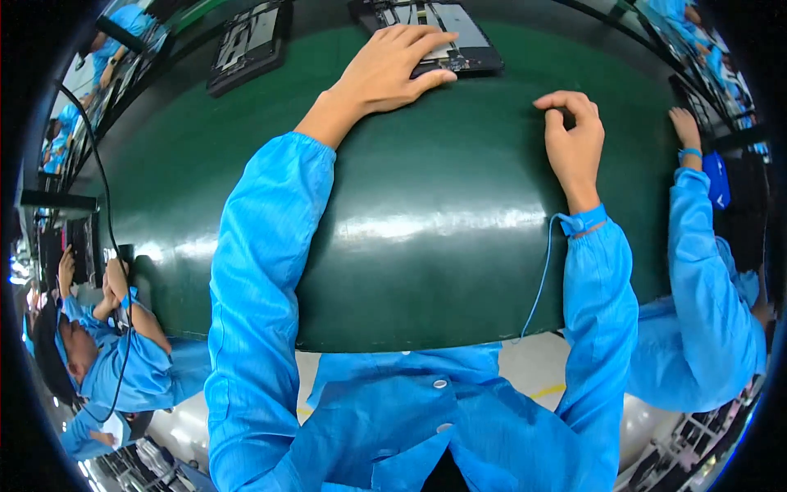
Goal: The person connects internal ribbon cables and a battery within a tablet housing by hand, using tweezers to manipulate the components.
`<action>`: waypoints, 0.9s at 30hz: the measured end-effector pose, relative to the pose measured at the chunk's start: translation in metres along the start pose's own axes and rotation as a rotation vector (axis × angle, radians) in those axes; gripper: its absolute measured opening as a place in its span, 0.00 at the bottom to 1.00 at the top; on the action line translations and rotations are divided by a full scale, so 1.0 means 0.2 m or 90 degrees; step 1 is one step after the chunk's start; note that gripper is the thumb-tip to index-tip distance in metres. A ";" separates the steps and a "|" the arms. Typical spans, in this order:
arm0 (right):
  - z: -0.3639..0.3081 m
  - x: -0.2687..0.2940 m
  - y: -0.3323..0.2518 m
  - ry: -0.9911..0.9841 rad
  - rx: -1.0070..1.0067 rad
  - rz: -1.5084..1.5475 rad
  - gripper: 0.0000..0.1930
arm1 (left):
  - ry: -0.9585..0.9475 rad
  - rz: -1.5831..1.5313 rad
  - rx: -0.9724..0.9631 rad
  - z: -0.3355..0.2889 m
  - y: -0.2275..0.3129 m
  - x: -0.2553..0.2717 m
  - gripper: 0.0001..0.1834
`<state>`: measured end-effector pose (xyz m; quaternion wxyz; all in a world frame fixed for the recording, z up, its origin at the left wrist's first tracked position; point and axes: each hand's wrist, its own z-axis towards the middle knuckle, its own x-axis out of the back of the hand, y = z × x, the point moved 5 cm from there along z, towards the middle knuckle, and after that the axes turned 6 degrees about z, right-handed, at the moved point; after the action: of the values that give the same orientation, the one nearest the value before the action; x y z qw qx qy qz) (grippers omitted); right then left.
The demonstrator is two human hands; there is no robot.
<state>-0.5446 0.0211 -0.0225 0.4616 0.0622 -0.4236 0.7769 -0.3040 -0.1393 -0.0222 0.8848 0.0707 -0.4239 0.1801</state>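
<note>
At the far side of the green table, an opened tablet (467, 33) shows its inner boards, strips and a grey plate inside a black frame. My left hand (392, 70) reaches over its near left part, fingers stretched out and thumb beside the near edge. The hand covers some of the tablet's inside. Over the table to the right of the tablet, apart from it, is my right hand (576, 135). Its fingers are curled in toward the thumb, and whatever may be between them is too small or hidden. A blue wrist strap (584, 221) with a thin cord circles my right wrist.
Another opened tablet (246, 45) lies at the far left of the green table (426, 271). A black cable (105, 180) hangs along the left side. Co-workers in blue sit close by, one person (106, 336) at left and one sleeve (697, 271) at right.
</note>
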 end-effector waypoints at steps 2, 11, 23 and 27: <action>-0.02 -0.02 0.03 -0.016 -0.058 0.000 0.11 | 0.018 0.019 0.042 -0.02 -0.09 -0.05 0.32; 0.00 -0.03 0.06 -0.028 -0.052 0.020 0.10 | 0.122 0.203 0.221 -0.05 -0.27 -0.05 0.29; 0.00 -0.06 0.02 -0.037 -0.044 0.045 0.10 | 0.129 0.275 0.340 -0.65 -0.62 0.49 0.11; 0.01 -0.01 0.04 -0.009 -0.012 0.022 0.09 | 0.038 0.450 0.408 -0.90 -0.77 0.62 0.22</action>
<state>-0.5502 0.0176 -0.0274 0.4459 0.0563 -0.4351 0.7802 -0.0441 -0.2001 -0.0347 0.7147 0.1860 -0.3192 0.5939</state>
